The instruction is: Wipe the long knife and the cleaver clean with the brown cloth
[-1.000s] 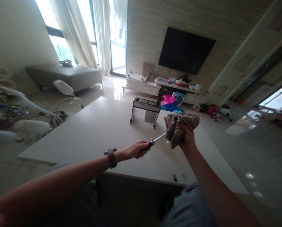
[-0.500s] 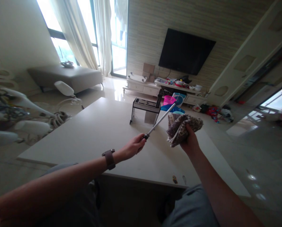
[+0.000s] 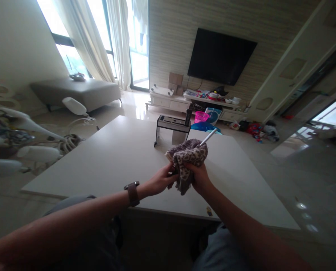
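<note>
My left hand (image 3: 161,180) is closed on the dark handle of a honing rod (image 3: 209,136), most of which the cloth covers; only its silver tip end sticks out at the upper right. A brown leopard-patterned cloth (image 3: 191,153) is bunched around the rod. My right hand (image 3: 201,180) grips this cloth from the right side, close beside my left hand. Just beyond the cloth, on the white table (image 3: 100,162), stands a knife block (image 3: 164,132) with clear sides and a black slotted top. A black handle (image 3: 188,117) rises from its right end.
Near the table's front edge lies a small yellow and dark item (image 3: 209,211). Behind the table are a pink basket (image 3: 201,117) and a low TV cabinet (image 3: 179,106) with clutter. White chairs (image 3: 40,152) stand on the left, a grey bench (image 3: 80,92) farther back.
My right hand has brought the cloth leftward onto the rod, which was bare before. The cloth now wraps most of the rod's shaft, and both hands are close together.
</note>
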Action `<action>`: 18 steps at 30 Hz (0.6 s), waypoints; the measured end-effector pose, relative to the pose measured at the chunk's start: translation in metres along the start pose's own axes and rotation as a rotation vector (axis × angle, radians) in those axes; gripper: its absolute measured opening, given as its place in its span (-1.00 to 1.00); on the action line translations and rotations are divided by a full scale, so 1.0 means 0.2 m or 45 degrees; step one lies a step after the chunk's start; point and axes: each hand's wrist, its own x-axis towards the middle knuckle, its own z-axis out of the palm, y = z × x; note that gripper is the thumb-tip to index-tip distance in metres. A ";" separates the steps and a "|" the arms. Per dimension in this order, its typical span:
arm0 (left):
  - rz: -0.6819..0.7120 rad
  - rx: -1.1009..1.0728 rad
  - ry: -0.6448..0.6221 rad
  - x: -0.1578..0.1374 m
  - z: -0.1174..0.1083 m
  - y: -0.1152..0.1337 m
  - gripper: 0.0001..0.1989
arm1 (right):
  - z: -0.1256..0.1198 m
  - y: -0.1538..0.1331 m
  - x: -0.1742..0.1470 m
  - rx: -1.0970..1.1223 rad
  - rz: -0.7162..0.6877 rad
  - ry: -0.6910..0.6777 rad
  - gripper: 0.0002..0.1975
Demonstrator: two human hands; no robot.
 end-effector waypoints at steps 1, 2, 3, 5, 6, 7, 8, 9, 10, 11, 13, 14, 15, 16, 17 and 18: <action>-0.013 -0.021 -0.013 0.00 0.00 0.01 -0.46 | -0.01 0.00 0.00 -0.007 -0.010 0.017 -0.53; -0.027 -0.037 -0.028 -0.01 0.01 0.02 -0.50 | -0.01 0.00 0.01 -0.014 -0.025 0.030 -0.53; -0.039 -0.041 -0.043 -0.01 0.01 0.03 -0.53 | -0.02 -0.01 0.01 -0.023 -0.040 0.042 -0.53; -0.051 0.001 -0.082 -0.01 0.01 0.06 -0.54 | -0.02 -0.02 0.01 -0.041 -0.063 0.064 -0.53; -0.048 0.039 -0.100 -0.01 0.01 0.07 -0.53 | -0.02 -0.03 0.01 -0.040 -0.069 0.078 -0.54; -0.039 0.079 -0.112 0.00 0.00 0.07 -0.52 | -0.02 -0.04 0.02 -0.032 -0.073 0.095 -0.55; -0.032 0.115 -0.122 0.00 0.00 0.07 -0.52 | -0.02 -0.06 0.03 -0.017 -0.076 0.113 -0.55; -0.032 0.144 -0.129 0.00 -0.01 0.07 -0.52 | -0.02 -0.08 0.04 0.003 -0.080 0.134 -0.56; -0.040 0.164 -0.131 0.00 -0.02 0.07 -0.53 | -0.03 -0.10 0.05 0.027 -0.091 0.157 -0.57; -0.057 0.180 -0.130 0.01 -0.03 0.07 -0.53 | -0.04 -0.12 0.07 0.052 -0.110 0.185 -0.57; -0.102 0.214 -0.134 0.01 -0.04 0.07 -0.54 | -0.07 -0.16 0.12 0.095 -0.157 0.243 -0.60; -0.126 0.231 -0.134 0.01 -0.04 0.07 -0.55 | -0.10 -0.19 0.14 0.113 -0.182 0.273 -0.61; -0.145 0.250 -0.131 0.01 -0.05 0.07 -0.56 | -0.13 -0.21 0.17 0.128 -0.206 0.300 -0.63; -0.159 0.270 -0.128 0.00 -0.05 0.08 -0.57 | -0.16 -0.23 0.20 0.142 -0.229 0.319 -0.63; -0.166 0.289 -0.121 0.00 -0.04 0.08 -0.58 | -0.20 -0.25 0.23 0.158 -0.250 0.327 -0.64; -0.164 0.307 -0.108 0.00 -0.04 0.09 -0.59 | -0.23 -0.27 0.25 0.175 -0.272 0.312 -0.64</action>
